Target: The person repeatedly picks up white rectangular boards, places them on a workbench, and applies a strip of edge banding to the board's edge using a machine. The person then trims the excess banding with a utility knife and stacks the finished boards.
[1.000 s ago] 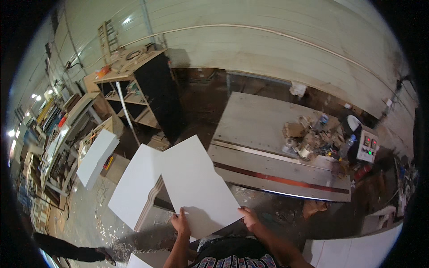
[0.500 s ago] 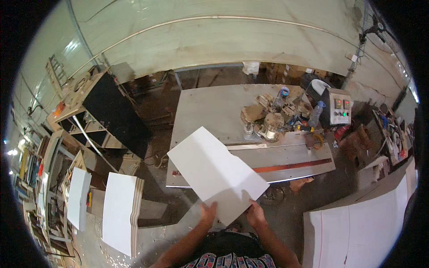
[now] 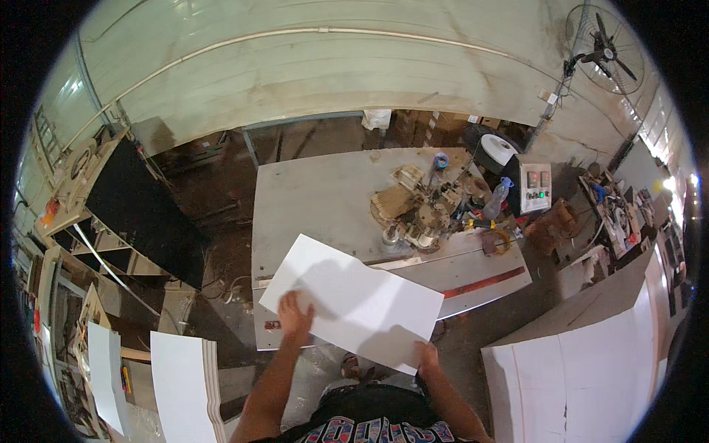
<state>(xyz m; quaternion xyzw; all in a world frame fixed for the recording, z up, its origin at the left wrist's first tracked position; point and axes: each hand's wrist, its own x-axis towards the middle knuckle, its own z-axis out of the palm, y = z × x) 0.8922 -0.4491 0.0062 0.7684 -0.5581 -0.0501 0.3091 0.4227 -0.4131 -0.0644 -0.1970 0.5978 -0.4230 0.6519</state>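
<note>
White panel (image 3: pixel 362 295), with a stepped far edge, lies across our front, over the near edge of the grey bench (image 3: pixel 317 192); we cannot tell whether it rests there or is held just above. Our left hand (image 3: pixel 295 317) lies on its upper face, fingers slightly apart, their tips hard to make out. Our right hand (image 3: pixel 426 356) has its fingers clamped on the near right corner, most of them hidden underneath. The panel also covers part of the bench's reddish strip (image 3: pixel 484 283). Beyond it, we see cluttered, dusty machine parts (image 3: pixel 428 221) that overlap too much to separate. At lower left, a stack of white panels (image 3: pixel 181 384) is cut off by the picture's lower edge.
</note>
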